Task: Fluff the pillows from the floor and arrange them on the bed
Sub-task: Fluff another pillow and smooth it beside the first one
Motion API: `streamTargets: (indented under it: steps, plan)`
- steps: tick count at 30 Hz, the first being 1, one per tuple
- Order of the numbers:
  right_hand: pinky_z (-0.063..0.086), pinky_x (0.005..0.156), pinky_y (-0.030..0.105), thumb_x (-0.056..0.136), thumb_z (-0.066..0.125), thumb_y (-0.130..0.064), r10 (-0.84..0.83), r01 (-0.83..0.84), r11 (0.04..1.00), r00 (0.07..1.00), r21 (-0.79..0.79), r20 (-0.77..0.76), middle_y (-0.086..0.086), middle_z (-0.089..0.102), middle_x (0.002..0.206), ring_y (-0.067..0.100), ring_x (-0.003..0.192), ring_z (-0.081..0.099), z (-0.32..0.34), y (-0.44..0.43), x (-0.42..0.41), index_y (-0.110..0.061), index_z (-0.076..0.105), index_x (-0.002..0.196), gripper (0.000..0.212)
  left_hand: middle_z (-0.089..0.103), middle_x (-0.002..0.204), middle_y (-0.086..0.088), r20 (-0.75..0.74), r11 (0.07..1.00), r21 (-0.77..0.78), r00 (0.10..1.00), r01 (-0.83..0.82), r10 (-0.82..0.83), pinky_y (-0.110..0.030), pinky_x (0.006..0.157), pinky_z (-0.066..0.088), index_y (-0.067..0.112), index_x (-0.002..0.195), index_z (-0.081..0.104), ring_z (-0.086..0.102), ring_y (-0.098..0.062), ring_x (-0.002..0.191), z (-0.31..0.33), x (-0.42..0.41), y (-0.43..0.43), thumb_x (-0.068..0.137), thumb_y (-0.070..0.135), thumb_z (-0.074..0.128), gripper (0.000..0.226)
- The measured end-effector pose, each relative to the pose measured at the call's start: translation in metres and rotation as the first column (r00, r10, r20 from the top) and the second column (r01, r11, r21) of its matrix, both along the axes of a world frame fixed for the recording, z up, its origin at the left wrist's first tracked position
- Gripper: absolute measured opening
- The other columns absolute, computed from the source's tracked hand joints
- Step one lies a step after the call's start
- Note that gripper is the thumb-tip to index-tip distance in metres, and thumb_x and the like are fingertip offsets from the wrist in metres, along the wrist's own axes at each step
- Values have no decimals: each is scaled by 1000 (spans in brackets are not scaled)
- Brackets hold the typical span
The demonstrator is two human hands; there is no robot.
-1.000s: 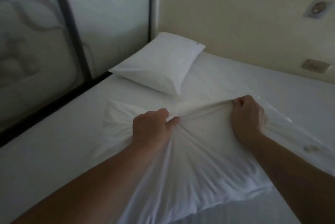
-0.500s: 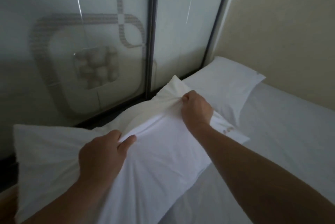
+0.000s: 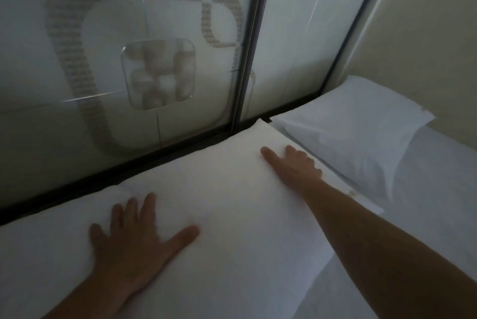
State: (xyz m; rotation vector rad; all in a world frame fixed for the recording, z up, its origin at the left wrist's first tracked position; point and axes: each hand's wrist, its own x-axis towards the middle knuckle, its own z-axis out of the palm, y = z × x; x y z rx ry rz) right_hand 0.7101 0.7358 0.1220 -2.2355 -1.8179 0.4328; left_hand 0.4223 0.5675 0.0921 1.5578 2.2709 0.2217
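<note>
The near pillow (image 3: 232, 202) lies on the bed (image 3: 438, 202) tight along the frosted glass panel (image 3: 103, 35), its far corner touching the second pillow (image 3: 361, 133), under the flat, spread, ungrasping fingers of left hand (image 3: 134, 241) and right hand (image 3: 294, 166).

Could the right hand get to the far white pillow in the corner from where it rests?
Probably yes: the right hand lies flat on the near white pillow, beside the far white pillow, with nothing between.
</note>
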Motion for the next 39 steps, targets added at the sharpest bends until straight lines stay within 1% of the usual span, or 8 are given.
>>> streamTargets:
  steps: [4,9,18,23,26,31,35,39]
  plan:
    - [26,99,53,62,23,-91,43,-41,999,977,-13,210,12,46,135,33,123,40,-22,6,-14,-21,43,132,101,39,141,-5,58,999,-32,998,27,-25,-50,104,30,34,137,28,37,-28,127,-7,-10,17,36,103,24,123]
    - [44,72,40,94,28,-49,156,-219,964,925,150,347,4,60,99,29,88,58,-56,4,-15,-29,57,110,39,62,100,1,14,985,144,995,91,-94,-41,84,43,31,92,47,56,-23,100,-29,-6,16,55,95,22,78]
    - [37,70,40,89,17,-62,46,-171,929,934,328,355,13,68,93,34,89,62,5,20,34,-20,60,86,60,59,64,0,128,893,439,977,97,-169,-43,67,47,23,67,41,61,-28,70,36,17,18,79,68,37,47]
    - [32,68,38,84,14,-66,-33,-106,948,906,301,422,9,66,94,31,89,60,43,39,67,-21,58,97,65,60,73,1,124,917,373,972,139,-198,-39,67,46,22,78,45,60,-27,75,61,46,33,79,72,39,51]
    - [36,83,46,81,22,-74,-41,-22,988,921,156,387,10,59,118,32,106,53,28,34,77,-19,50,118,72,57,105,-2,4,967,215,990,134,-138,-43,86,44,25,105,49,52,-24,98,41,57,27,68,84,33,71]
    - [10,109,59,74,14,-85,294,-304,952,941,37,165,-6,14,157,24,142,12,-4,26,34,-43,13,143,81,7,157,-1,-105,988,90,988,127,-117,-66,105,-1,45,141,-3,-3,-29,141,15,50,35,47,100,7,110]
    - [-1,111,54,72,5,-87,482,-487,873,857,-21,185,-11,5,158,16,143,-1,-32,21,1,-45,6,143,83,-11,158,-1,-116,999,-27,992,-44,41,-69,105,-1,44,142,-11,-15,-27,141,-17,26,22,44,99,-4,113]
    - [-3,112,53,75,1,-83,299,-302,953,916,-31,268,-5,1,159,20,144,-4,-38,30,25,-37,7,147,86,-15,158,-4,-94,983,-97,985,-156,147,-69,105,4,40,143,-8,-16,-25,141,-28,20,15,42,99,-5,117]
